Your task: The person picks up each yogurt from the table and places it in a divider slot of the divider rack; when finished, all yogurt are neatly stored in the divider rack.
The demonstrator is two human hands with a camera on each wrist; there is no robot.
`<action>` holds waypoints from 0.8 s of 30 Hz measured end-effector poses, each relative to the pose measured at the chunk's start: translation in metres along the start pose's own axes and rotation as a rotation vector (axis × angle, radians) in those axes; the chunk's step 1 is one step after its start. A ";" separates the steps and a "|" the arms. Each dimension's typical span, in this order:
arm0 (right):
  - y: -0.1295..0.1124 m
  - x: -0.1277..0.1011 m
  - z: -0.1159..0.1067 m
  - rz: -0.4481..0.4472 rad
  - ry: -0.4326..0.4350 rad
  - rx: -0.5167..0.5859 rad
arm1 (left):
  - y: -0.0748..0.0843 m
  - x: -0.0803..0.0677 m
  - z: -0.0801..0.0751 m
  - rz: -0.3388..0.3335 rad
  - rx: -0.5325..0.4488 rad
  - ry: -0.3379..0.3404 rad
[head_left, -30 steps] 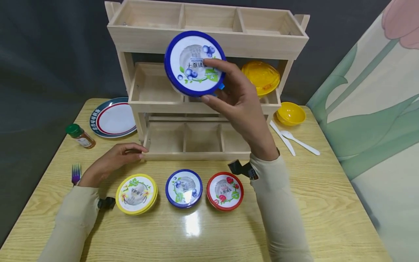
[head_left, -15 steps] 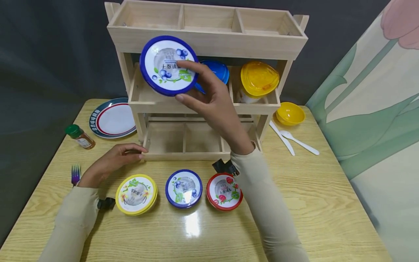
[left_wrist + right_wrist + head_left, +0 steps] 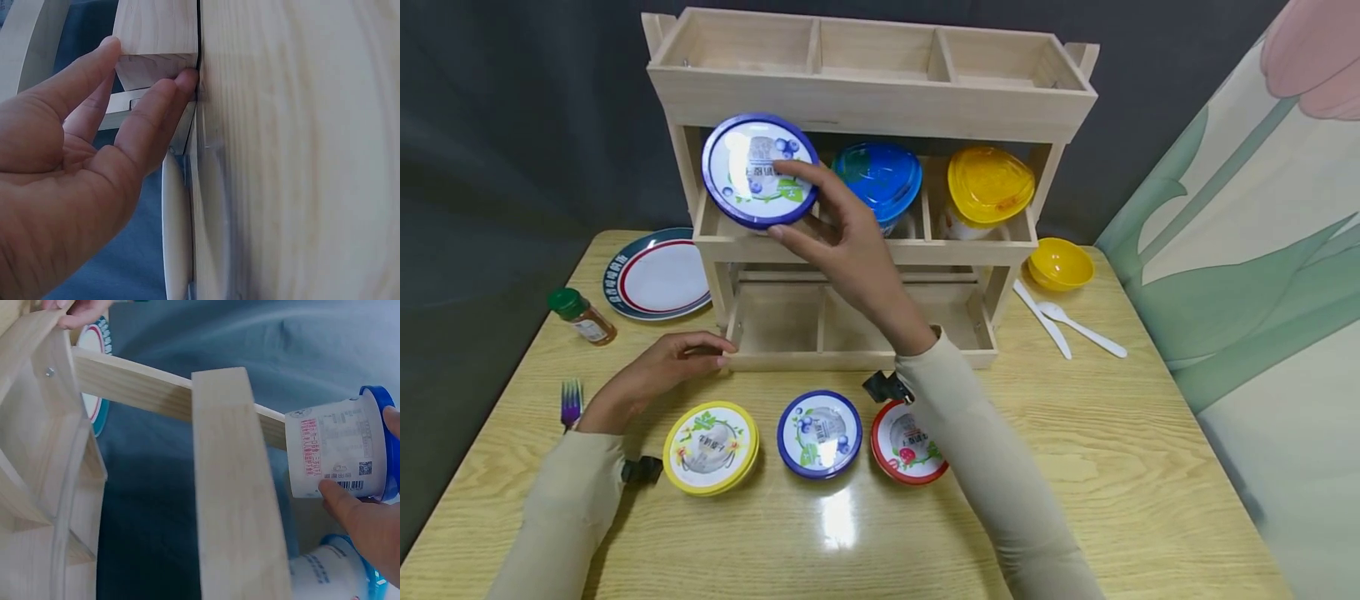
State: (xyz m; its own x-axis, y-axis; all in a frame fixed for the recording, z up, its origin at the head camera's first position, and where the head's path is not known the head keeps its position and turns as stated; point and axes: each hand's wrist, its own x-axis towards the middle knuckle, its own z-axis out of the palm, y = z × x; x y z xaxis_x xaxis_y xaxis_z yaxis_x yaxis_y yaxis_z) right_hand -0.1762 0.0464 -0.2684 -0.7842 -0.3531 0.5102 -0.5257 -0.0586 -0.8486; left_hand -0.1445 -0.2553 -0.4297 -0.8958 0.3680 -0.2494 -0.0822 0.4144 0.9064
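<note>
My right hand [image 3: 850, 242] grips a white tub with a blue-rimmed blueberry lid [image 3: 760, 171], above the left compartment of the middle shelf tier. The right wrist view shows the printed side of this tub [image 3: 337, 447], with fingers along its wall and on its lid. My left hand [image 3: 673, 367] touches the front left corner of the bottom tier with its fingertips. In the left wrist view, its rather straight fingers [image 3: 147, 119] rest against the wooden corner. A blue-lidded tub [image 3: 880, 179] stands in the middle compartment, and a yellow-lidded tub [image 3: 988, 187] in the right one.
Three lidded tubs stand in front: yellow [image 3: 711, 447], blue [image 3: 820, 435] and red [image 3: 908, 442], the red partly behind my right sleeve. A plate [image 3: 658, 275], spice jar [image 3: 582, 317] and fork [image 3: 571, 402] lie left; a yellow bowl [image 3: 1060, 264], knife [image 3: 1043, 321] and spoon [image 3: 1082, 327] right.
My right hand has carried the blueberry tub left and down, from before the middle compartment to the left one. The blue-lidded tub behind has come into view. My left hand stays put.
</note>
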 end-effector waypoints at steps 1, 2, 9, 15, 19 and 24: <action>0.002 0.001 0.002 0.012 0.003 -0.004 | 0.000 0.000 0.000 -0.004 0.000 0.001; 0.004 0.001 0.004 0.024 0.006 -0.013 | 0.000 0.000 0.000 -0.002 0.000 -0.001; 0.010 0.006 0.011 0.068 0.044 -0.073 | 0.000 -0.002 -0.001 -0.003 0.001 -0.004; 0.012 0.007 0.014 0.085 0.050 -0.128 | 0.000 -0.001 -0.002 0.001 0.005 -0.008; 0.017 0.007 0.016 0.098 0.067 -0.140 | 0.000 -0.001 -0.001 0.019 -0.002 -0.006; 0.017 0.008 0.017 0.155 0.082 -0.186 | 0.000 -0.001 0.000 0.005 0.000 -0.006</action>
State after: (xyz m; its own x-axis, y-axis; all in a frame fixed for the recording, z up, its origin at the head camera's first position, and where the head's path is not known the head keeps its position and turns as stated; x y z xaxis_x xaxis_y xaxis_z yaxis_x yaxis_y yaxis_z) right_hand -0.1858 0.0263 -0.2811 -0.8805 -0.2668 0.3918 -0.4424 0.1663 -0.8813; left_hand -0.1441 -0.2558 -0.4292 -0.8935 0.3748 -0.2474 -0.0782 0.4125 0.9076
